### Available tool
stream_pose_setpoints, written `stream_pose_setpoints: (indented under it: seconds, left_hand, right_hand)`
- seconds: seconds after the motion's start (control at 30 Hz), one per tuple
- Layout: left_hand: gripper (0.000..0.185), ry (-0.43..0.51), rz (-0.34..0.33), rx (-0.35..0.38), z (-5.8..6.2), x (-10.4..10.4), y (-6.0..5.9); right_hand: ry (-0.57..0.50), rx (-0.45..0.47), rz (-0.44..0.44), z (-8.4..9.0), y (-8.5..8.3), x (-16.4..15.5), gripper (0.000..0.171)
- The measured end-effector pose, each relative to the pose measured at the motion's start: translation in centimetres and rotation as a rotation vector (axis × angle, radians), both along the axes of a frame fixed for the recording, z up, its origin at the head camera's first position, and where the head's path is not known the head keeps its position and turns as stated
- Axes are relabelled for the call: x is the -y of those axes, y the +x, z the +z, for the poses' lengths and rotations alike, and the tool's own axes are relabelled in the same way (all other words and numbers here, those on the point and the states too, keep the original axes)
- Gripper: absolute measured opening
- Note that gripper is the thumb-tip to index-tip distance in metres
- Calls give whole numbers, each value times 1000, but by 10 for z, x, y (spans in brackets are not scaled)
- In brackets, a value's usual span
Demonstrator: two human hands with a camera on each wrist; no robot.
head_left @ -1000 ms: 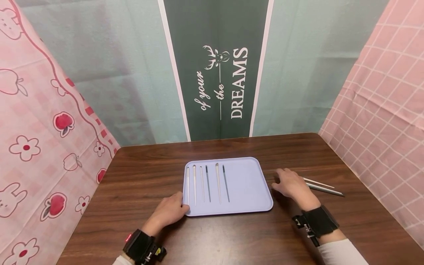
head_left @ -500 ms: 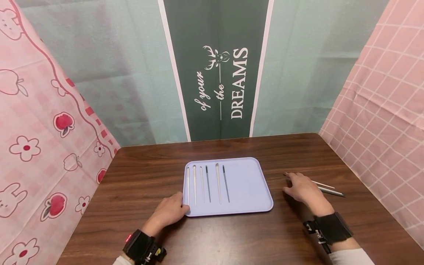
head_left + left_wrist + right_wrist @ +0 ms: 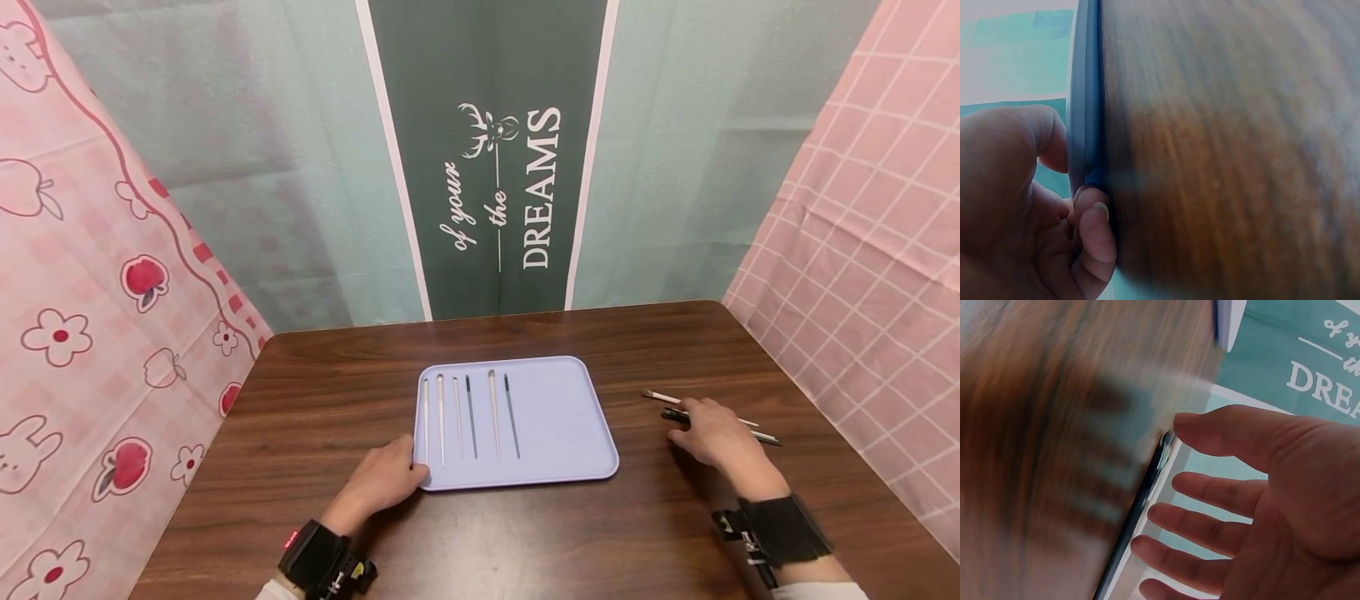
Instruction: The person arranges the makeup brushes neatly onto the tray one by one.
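Note:
A lavender tray [image 3: 570, 421] lies in the middle of a dark wooden table [image 3: 525, 533]. Several chopsticks [image 3: 471, 407], some white and some dark, lie side by side in its left half. My left hand [image 3: 390, 475] holds the tray's near-left corner; in the left wrist view the thumb [image 3: 1016, 144] and curled fingers [image 3: 1094, 231] pinch the tray's rim [image 3: 1085, 94]. My right hand [image 3: 705, 427] is spread flat over loose chopsticks on the table right of the tray: a pale one [image 3: 660, 397] and a dark one [image 3: 675, 414]. The thumb tip [image 3: 1188, 422] sits at the dark chopstick [image 3: 1141, 500].
Pink patterned cloth [image 3: 90, 317] hangs along the table's left side and pink checked cloth [image 3: 870, 275] along the right. A green banner [image 3: 495, 167] hangs behind the far edge. The tray's right half holds nothing.
My right hand has slid to the right, from beside the tray onto the loose chopsticks, whose left ends now show. The left hand and tray have not moved.

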State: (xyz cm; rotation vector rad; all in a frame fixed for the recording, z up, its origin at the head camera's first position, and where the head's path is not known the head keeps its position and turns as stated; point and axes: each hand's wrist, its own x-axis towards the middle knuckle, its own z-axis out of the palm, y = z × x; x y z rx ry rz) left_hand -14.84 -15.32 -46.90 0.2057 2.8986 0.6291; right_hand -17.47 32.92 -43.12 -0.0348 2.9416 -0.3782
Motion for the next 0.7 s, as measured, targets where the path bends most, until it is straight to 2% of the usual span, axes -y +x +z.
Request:
stream_pose_setpoints:
  seconds: [0.33, 0.7]
  left_hand:
    - [24, 4, 6, 8, 0, 0, 0]
    - [24, 2, 6, 8, 0, 1, 0]
  right_hand:
    - [20, 5, -23, 0, 5, -16, 48]
    - [32, 8, -17, -1, 5, -23, 43]
